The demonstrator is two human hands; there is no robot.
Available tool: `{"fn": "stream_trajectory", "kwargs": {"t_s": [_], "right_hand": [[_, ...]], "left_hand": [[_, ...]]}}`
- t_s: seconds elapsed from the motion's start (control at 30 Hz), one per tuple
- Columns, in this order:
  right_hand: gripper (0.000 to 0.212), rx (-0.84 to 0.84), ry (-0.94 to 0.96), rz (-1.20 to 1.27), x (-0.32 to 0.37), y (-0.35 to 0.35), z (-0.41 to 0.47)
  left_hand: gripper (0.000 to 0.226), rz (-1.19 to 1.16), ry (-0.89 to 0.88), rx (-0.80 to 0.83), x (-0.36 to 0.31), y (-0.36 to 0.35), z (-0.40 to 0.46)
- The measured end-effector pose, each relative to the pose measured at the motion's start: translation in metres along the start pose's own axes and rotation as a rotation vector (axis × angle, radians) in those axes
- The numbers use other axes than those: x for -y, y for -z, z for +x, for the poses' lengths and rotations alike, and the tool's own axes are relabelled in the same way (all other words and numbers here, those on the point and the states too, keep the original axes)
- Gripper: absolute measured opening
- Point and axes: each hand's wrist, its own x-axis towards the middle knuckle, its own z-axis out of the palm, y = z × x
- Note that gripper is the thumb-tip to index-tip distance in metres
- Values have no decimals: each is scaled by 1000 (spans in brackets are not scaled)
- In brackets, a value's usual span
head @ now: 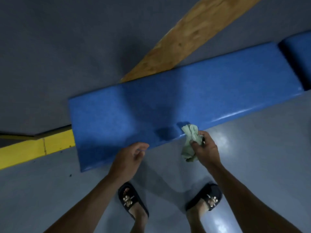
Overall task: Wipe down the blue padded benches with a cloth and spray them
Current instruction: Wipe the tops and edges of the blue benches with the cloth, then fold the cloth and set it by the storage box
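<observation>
Blue padded bench (185,98) lies low across a glossy grey floor (252,148); smooth vinyl, rounded edges. A second pad (299,54) abuts at far right. Right hand (204,148) grips a crumpled pale-green cloth (191,137), pressed to the near edge, probably mid-wipe. Left hand (131,157) hovers by that edge, fingers loosely curled, holding nothing. No spray bottle visible.

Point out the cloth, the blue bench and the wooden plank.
cloth (191,132): head view, on the bunched upper part above the right hand.
blue bench (218,84): head view, on the bare padded top.
wooden plank (181,37): head view, on its middle face.
</observation>
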Motion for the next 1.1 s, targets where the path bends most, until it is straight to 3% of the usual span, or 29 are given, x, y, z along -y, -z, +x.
{"fn": "stream_trajectory", "kwargs": {"t_s": [0.27, 0.43, 0.6, 0.73, 0.97, 1.1], "right_hand": [[19, -51, 46, 566, 27, 179, -17], [19, -97, 160, 592, 42, 323, -19], [15, -160, 211, 607, 43, 463, -13], [11, -233, 215, 622, 44, 551, -3], [12, -356, 41, 732, 55, 651, 41], [18, -353, -98, 777, 69, 695, 81]], "left_hand": [[18, -130, -132, 160, -222, -126, 30], [20, -305, -149, 313, -384, -215, 29], [35, -331, -157, 398, -511, -293, 27], [17, -241, -206, 437, -590, -340, 37], [19, -264, -140, 495, -700, -385, 74], [24, -283, -117, 614, -751, -400, 109]]}}
